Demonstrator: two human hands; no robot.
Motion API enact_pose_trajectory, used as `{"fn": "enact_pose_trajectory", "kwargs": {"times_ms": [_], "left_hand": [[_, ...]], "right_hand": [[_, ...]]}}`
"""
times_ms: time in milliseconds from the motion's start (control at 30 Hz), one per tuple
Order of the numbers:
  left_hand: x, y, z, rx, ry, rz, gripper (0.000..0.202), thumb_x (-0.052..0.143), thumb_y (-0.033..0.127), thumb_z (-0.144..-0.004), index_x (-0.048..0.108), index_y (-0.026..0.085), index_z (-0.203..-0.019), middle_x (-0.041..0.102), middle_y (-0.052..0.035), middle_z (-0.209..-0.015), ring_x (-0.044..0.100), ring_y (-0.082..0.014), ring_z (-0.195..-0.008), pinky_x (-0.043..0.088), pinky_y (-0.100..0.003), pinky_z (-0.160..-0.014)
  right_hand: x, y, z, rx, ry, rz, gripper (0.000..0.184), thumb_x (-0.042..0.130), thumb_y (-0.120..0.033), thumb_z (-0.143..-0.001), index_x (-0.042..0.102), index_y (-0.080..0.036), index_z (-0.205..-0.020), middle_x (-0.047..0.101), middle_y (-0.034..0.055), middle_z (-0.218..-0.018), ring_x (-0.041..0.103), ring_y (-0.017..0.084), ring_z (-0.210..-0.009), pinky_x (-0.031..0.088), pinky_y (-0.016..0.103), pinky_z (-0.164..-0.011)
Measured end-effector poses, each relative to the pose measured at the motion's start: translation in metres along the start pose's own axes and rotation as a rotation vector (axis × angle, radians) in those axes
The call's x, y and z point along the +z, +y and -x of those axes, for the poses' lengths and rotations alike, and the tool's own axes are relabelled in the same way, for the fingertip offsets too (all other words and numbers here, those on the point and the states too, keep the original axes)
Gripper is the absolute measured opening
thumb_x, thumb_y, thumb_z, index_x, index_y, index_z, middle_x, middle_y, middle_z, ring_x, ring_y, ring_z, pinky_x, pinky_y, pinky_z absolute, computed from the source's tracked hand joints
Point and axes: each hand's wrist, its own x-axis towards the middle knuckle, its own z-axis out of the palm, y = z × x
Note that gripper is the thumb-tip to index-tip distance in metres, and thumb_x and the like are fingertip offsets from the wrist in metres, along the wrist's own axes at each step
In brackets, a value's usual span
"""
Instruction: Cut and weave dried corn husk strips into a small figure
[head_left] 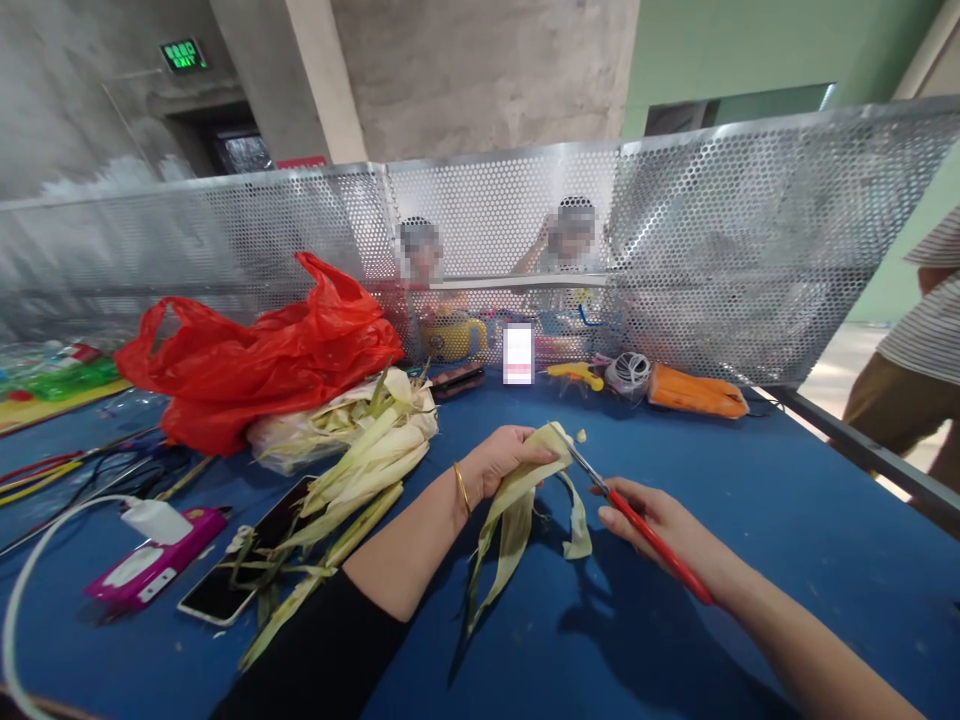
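My left hand [504, 462] is closed round a pale green corn husk [512, 520] above the blue table [750, 520]; the husk's long strips hang down from my fist. My right hand [660, 525] grips red-handled scissors [646, 530]. Their metal blades [583, 462] point up and left and meet the top of the husk right beside my left fingers. A gold bangle circles my left wrist.
A heap of corn husks [360, 440] lies left of my hands, beside a red plastic bag [255, 365]. Two phones [247, 560], a charger and cables sit at the left. A perforated metal screen [712, 250] stands behind; people sit beyond it. An orange object [697, 392] lies near the screen.
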Motion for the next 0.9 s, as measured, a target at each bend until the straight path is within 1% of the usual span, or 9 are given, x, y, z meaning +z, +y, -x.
{"fn": "enact_pose_trajectory", "kwargs": {"times_ms": [100,167,300,467,567,700,800,833,900], "left_hand": [[0.005,0.0,0.001,0.022,0.038,0.013,0.035,0.082,0.028,-0.056,0.066,0.013,-0.083,0.066,0.0003,-0.063,0.054,-0.0086,-0.044,0.042,-0.021,-0.044],[0.007,-0.001,0.002,0.017,0.016,0.001,0.034,0.082,0.027,-0.055,0.066,0.013,-0.082,0.066,0.0,-0.063,0.055,-0.0098,-0.045,0.042,-0.021,-0.045],[0.008,-0.003,0.002,-0.007,-0.032,-0.015,0.034,0.081,0.024,-0.054,0.067,0.013,-0.082,0.067,-0.0013,-0.066,0.057,-0.0106,-0.048,0.044,-0.022,-0.048],[0.007,-0.002,0.001,-0.029,0.002,-0.054,0.031,0.079,0.025,-0.055,0.066,0.013,-0.082,0.066,-0.001,-0.064,0.057,-0.0113,-0.046,0.043,-0.022,-0.045],[0.007,0.0,0.003,-0.019,0.008,-0.066,0.028,0.078,0.024,-0.057,0.066,0.014,-0.08,0.065,-0.0003,-0.062,0.055,-0.0107,-0.045,0.042,-0.022,-0.044],[0.01,0.0,0.006,-0.049,-0.031,-0.106,0.026,0.078,0.023,-0.056,0.065,0.013,-0.076,0.064,-0.0006,-0.061,0.056,-0.0105,-0.047,0.042,-0.021,-0.045],[0.012,-0.001,0.005,-0.06,-0.043,-0.111,0.027,0.079,0.023,-0.055,0.066,0.013,-0.077,0.065,-0.0008,-0.061,0.056,-0.0108,-0.048,0.042,-0.021,-0.046],[0.011,-0.001,0.004,-0.058,-0.035,-0.11,0.027,0.079,0.022,-0.056,0.066,0.013,-0.077,0.065,-0.0006,-0.061,0.056,-0.0107,-0.048,0.042,-0.021,-0.046],[0.008,0.002,0.003,-0.052,0.001,-0.108,0.024,0.077,0.022,-0.058,0.066,0.013,-0.078,0.065,-0.0002,-0.061,0.056,-0.0104,-0.047,0.043,-0.021,-0.046]], "right_hand": [[0.0,-0.002,0.001,0.036,-0.002,0.006,0.049,0.053,-0.067,-0.078,0.055,-0.019,-0.089,0.036,-0.0062,-0.058,0.035,0.009,-0.049,0.028,0.021,-0.043],[0.0,-0.002,0.001,0.043,-0.004,0.001,0.05,0.052,-0.068,-0.078,0.054,-0.019,-0.089,0.036,-0.0064,-0.057,0.036,0.009,-0.048,0.028,0.021,-0.043],[0.001,0.003,-0.003,0.038,0.008,-0.001,0.045,0.054,-0.063,-0.079,0.055,-0.019,-0.087,0.035,-0.0068,-0.057,0.036,0.008,-0.047,0.027,0.02,-0.042],[0.0,0.013,-0.007,0.087,0.029,0.028,0.04,0.057,-0.058,-0.079,0.049,-0.02,-0.071,0.033,-0.0081,-0.05,0.034,0.007,-0.042,0.025,0.02,-0.041],[0.002,0.012,-0.006,0.09,0.016,0.007,0.037,0.057,-0.056,-0.079,0.049,-0.02,-0.074,0.035,-0.0079,-0.051,0.037,0.008,-0.043,0.028,0.02,-0.041],[0.006,0.009,-0.004,0.034,0.017,-0.02,0.035,0.058,-0.054,-0.08,0.051,-0.02,-0.077,0.039,-0.0067,-0.058,0.04,0.009,-0.048,0.032,0.019,-0.044],[0.005,0.01,-0.006,0.077,0.02,0.013,0.036,0.057,-0.055,-0.079,0.05,-0.02,-0.073,0.038,-0.0072,-0.053,0.04,0.009,-0.043,0.03,0.02,-0.041],[0.004,0.011,-0.007,0.093,0.033,0.033,0.036,0.056,-0.056,-0.079,0.051,-0.02,-0.073,0.039,-0.0073,-0.051,0.04,0.009,-0.042,0.031,0.021,-0.041],[-0.001,0.011,-0.008,0.078,0.119,0.102,0.036,0.054,-0.056,-0.08,0.056,-0.021,-0.076,0.044,-0.0062,-0.052,0.043,0.011,-0.044,0.033,0.021,-0.043]]}}
